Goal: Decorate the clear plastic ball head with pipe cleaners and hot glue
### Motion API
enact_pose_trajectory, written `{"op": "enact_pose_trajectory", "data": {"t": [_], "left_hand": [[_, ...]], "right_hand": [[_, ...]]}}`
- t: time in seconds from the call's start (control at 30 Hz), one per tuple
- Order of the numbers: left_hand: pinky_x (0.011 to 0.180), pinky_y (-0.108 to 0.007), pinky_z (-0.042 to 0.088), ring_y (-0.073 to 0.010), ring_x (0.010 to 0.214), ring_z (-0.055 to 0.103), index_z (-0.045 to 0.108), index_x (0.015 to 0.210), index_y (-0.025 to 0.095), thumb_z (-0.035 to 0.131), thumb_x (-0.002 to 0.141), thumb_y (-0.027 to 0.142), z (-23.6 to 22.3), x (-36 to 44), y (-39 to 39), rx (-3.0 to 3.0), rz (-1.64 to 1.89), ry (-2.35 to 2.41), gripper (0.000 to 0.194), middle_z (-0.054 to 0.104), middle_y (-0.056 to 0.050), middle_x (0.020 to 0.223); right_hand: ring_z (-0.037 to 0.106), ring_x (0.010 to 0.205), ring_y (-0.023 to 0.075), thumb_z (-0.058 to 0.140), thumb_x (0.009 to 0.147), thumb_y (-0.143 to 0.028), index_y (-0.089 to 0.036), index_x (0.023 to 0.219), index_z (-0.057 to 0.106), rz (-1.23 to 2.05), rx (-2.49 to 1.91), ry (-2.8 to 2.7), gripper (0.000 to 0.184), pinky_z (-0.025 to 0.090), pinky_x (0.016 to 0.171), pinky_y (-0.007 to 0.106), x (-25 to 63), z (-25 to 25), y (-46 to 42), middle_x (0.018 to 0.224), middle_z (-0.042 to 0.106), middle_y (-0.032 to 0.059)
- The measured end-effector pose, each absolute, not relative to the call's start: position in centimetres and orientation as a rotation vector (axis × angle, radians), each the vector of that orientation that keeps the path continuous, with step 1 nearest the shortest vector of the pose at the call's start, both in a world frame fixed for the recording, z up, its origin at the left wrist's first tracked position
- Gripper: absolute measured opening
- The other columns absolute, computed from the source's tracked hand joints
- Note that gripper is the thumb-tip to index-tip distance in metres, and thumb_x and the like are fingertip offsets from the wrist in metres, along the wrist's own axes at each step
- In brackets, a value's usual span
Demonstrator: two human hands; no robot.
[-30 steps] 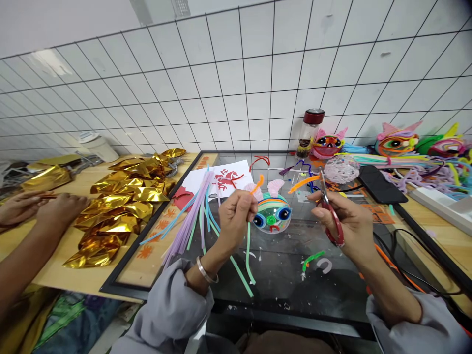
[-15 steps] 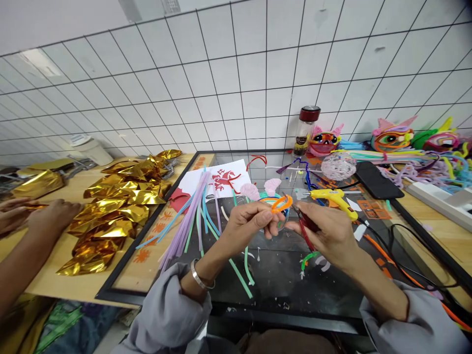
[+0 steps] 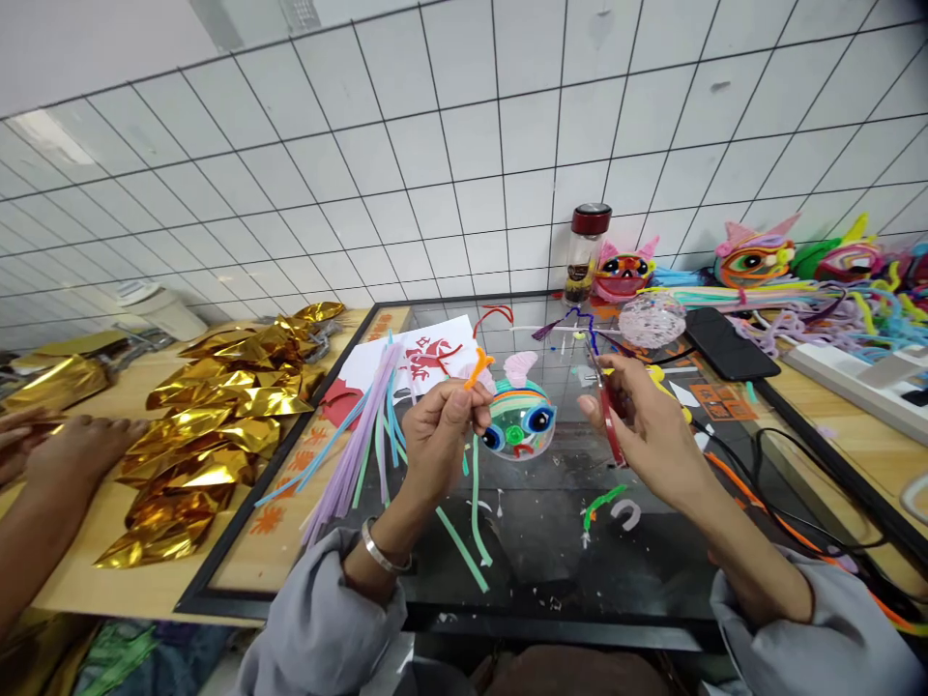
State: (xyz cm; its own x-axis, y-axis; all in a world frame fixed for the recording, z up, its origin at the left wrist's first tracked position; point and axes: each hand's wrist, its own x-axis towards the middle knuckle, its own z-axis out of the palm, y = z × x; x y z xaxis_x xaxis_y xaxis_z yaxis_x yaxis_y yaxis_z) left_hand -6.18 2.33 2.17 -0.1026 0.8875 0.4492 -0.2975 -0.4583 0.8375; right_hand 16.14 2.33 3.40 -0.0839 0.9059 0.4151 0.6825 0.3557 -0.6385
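My left hand (image 3: 448,418) pinches a short, bent piece of orange pipe cleaner (image 3: 479,367), its forked end sticking up above the fingertips. Red-handled pliers (image 3: 610,418) are in my right hand (image 3: 649,425), held upright with the fingers loosely round them; their jaws are hard to make out. Between the hands, a clear round lion-head ornament (image 3: 516,422) with big blue eyes and pink ears rests on the dark glass top. My left fingers partly cover its left side. A green pipe cleaner scrap (image 3: 603,503) lies below the pliers.
Purple, blue and green pipe cleaners (image 3: 362,435) lie left, beside white paper with a red cutout (image 3: 427,356). Behind stand a glass bottle (image 3: 586,253) and finished heads (image 3: 754,259). A phone (image 3: 729,343) and cables lie right. Another person's hands (image 3: 79,445) work near gold foil (image 3: 210,416).
My hands have moved apart: the left went left with the orange piece, the pliers came away from it to the right. The lion-head ornament is now largely uncovered.
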Motion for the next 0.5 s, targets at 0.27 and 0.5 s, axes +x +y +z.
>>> {"op": "enact_pose_trajectory", "data": {"t": [0.27,0.5], "left_hand": [[0.053,-0.022,0.045,-0.0088,0.057,0.055,0.067,0.076,0.016,0.065,0.086,0.04,0.6,-6.8,2.7,1.405,1.783,0.854,0.026,0.064,-0.001,0.071],[0.057,-0.023,0.046,-0.0098,0.059,0.054,0.066,0.077,0.016,0.059,0.09,0.038,0.2,-7.0,2.6,1.475,1.775,0.929,0.027,0.062,-0.001,0.069]], "right_hand": [[0.059,0.063,0.0185,0.054,0.081,-0.038,-0.015,0.118,0.058,0.532,-1.736,-1.855,0.044,0.04,0.061,0.029,17.0,1.3,3.6,0.071,0.064,0.001],[0.065,0.072,0.0249,0.044,0.089,-0.025,-0.012,0.117,0.062,0.262,-1.934,-2.178,0.036,0.034,0.061,0.031,17.1,1.5,3.5,0.076,0.071,0.0099]]}}
